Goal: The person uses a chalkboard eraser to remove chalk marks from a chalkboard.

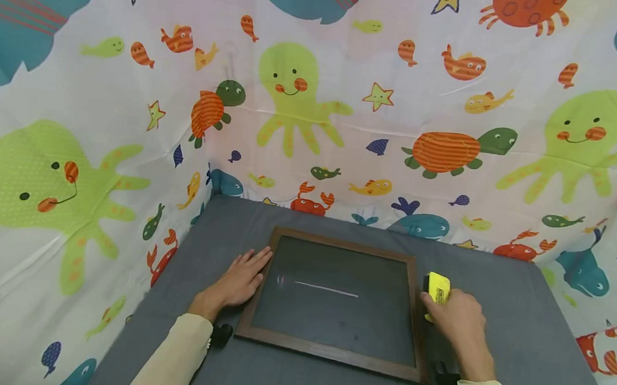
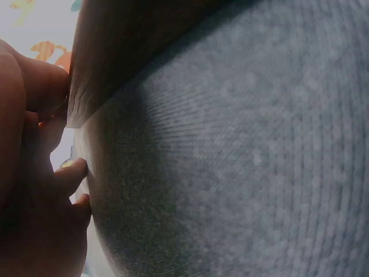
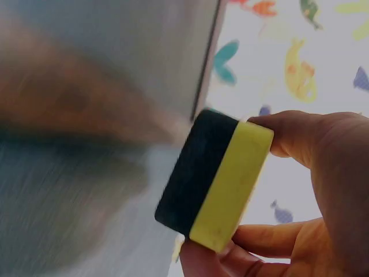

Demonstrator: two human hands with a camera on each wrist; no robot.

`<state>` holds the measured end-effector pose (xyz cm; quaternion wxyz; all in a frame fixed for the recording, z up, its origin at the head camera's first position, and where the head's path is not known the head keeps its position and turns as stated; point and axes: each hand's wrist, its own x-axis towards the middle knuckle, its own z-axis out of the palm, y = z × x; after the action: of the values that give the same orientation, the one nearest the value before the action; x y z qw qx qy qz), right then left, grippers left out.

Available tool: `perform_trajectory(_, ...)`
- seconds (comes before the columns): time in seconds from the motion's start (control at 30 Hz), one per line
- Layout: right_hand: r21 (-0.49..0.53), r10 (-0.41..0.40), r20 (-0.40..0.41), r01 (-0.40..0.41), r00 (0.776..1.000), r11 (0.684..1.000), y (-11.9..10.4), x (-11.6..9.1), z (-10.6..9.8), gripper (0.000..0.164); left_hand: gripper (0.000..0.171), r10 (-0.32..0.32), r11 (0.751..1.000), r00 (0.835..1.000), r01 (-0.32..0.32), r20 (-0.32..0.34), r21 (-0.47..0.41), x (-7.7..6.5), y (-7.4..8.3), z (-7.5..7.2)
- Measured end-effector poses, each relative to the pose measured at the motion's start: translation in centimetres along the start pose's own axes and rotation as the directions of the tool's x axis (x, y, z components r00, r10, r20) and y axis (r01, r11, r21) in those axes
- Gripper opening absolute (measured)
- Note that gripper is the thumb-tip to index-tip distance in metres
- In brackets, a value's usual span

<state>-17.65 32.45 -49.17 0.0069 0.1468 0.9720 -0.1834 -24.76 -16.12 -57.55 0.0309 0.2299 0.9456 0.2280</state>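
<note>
A small chalkboard (image 1: 331, 315) with a brown wooden frame (image 1: 323, 355) lies on the grey cloth. One pale chalk line (image 1: 326, 289) crosses its middle, with two faint short marks (image 1: 280, 281) to the left. My left hand (image 1: 236, 279) rests at the frame's left side, fingers extended and fingertips at the wood. In the left wrist view the thumb lies against the frame's edge (image 2: 101, 63). Off the board's right side, my right hand (image 1: 458, 322) grips a yellow eraser (image 1: 438, 289) between thumb and fingers. Its black felt side (image 3: 196, 170) faces the board.
Grey cloth (image 1: 293, 382) covers the tabletop around the board. A white curtain (image 1: 345, 68) printed with sea animals hangs behind and along both sides. Dark straps (image 1: 221, 335) circle both wrists.
</note>
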Motion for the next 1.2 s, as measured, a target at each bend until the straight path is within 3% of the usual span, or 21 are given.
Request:
perform_trajectory(0.13,0.010,-0.046,0.015,0.046,0.999,0.999,-2.3,-0.1,0.5,0.067,0.059,0.001,1.000,1.000,-0.001,0.017,0.003,0.2,-0.1,0.0)
perform_trajectory(0.47,0.009,-0.075,0.066,0.074,0.995,0.997,-6.2,-0.1,3.5,0.066,0.059,-0.002,1.000,1.000,0.002,0.021,0.002,0.2,0.1,0.0)
perform_trajectory(0.77,-0.011,-0.069,0.098,0.071,0.993,0.997,-8.1,-0.6,4.9,0.074,0.058,-0.003,1.000,1.000,0.003,-0.008,0.001,0.1,-0.1,0.1)
perform_trajectory(1.2,-0.089,-0.103,0.043,0.107,0.994,0.990,-9.8,-1.1,6.1,0.067,0.058,-0.005,1.000,1.000,0.005,0.015,0.016,0.3,0.0,-0.1)
